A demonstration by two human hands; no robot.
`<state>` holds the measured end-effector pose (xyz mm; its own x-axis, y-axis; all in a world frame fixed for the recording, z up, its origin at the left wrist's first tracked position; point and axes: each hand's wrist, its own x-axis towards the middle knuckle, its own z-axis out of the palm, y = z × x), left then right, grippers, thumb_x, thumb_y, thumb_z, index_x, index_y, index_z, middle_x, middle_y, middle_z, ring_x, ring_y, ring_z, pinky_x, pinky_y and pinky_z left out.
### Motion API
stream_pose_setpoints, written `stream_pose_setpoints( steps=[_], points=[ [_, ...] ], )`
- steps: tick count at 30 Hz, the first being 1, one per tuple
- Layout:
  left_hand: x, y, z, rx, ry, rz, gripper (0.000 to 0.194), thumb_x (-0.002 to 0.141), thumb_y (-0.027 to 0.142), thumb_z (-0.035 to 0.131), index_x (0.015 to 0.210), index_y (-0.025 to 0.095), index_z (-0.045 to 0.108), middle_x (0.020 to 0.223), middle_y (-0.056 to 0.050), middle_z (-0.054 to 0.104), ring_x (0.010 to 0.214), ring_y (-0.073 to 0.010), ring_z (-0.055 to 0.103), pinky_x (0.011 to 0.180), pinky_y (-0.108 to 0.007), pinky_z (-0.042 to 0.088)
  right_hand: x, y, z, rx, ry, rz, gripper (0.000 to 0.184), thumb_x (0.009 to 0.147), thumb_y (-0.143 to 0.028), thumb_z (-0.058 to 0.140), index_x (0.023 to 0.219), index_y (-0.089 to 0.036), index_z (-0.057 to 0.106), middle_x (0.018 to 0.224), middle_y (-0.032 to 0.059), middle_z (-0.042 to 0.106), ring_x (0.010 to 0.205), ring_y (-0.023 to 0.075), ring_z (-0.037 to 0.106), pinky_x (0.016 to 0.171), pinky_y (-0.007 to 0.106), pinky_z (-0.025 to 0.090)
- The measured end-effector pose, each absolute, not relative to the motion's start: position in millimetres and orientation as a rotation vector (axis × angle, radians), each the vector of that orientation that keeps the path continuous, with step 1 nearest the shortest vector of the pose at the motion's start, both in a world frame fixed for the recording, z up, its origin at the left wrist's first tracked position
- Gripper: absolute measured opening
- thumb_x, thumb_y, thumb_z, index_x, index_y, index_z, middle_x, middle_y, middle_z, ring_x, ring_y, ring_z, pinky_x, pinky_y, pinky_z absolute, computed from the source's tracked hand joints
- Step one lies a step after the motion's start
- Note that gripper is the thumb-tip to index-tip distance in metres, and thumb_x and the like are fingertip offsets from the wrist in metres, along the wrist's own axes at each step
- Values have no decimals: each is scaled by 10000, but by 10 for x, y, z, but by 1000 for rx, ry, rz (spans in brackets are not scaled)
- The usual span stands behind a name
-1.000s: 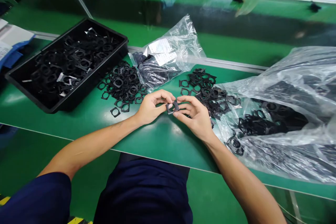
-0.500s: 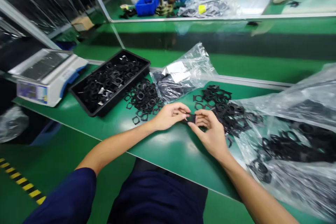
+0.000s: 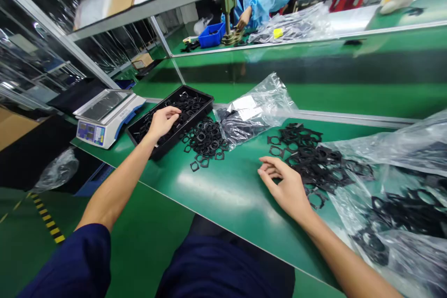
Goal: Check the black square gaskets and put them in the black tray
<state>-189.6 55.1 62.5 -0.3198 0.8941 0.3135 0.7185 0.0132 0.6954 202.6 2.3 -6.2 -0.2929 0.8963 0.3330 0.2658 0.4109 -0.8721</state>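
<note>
My left hand [image 3: 163,122] is above the near part of a black tray [image 3: 164,150] filled with black plastic parts. Its fingers stretch to the right, a little apart from the thumb, and no part shows clearly between them. My right hand [image 3: 283,184] hovers over the green table with loosely curved fingers and nothing visible in its grip. Just beyond that hand lies a loose pile of flat black ring-shaped parts [image 3: 316,158]. Another pile of small black square-edged rings [image 3: 206,138] lies beside the tray.
A clear bag with a white label [image 3: 246,107] lies between the piles. Large plastic bags of black parts [image 3: 405,209] cover the right side. A weighing scale [image 3: 108,116] stands left of the tray. Across the divider, a person's hand [image 3: 244,17] works near a blue bin [image 3: 212,36].
My hands have separated from the small black piece they held together. My left hand has moved left over the tray; my right hand stays near the pile. The view has shifted.
</note>
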Motion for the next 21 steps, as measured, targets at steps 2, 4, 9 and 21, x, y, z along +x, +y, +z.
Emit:
stream_pose_setpoints(
  steps=[2,4,9,21],
  points=[
    [-2040,486,625,1737,2228,1138,176,774,185,598,900,128,708,1054,-133,748,1059,-277,677,1020,-434,493,2027,25,-60,-1009,-1786,879,169,898,-284,601,1029,-201,668,839,63,711,668,179,665,665,341,613],
    [-2018,349,573,1860,2240,1156,189,819,222,576,928,140,707,1104,-132,739,1110,-281,656,1039,-439,481,2032,25,-53,-1019,-1789,861,151,896,-270,596,1001,-200,678,839,63,712,670,178,665,670,339,610],
    [-1539,-139,247,2347,1877,918,193,934,310,549,938,196,705,998,-82,738,983,-233,664,957,-382,517,2051,41,-9,-1074,-1768,839,144,896,-294,605,952,-196,693,838,59,705,685,180,674,683,339,604],
    [-1282,-545,-118,2479,1743,515,227,1006,310,505,1096,176,664,1111,-109,700,971,-235,646,886,-387,536,2564,15,359,-1184,-2564,39,280,976,-339,460,1042,-209,698,994,135,730,856,298,715,621,386,576]
  ],
)
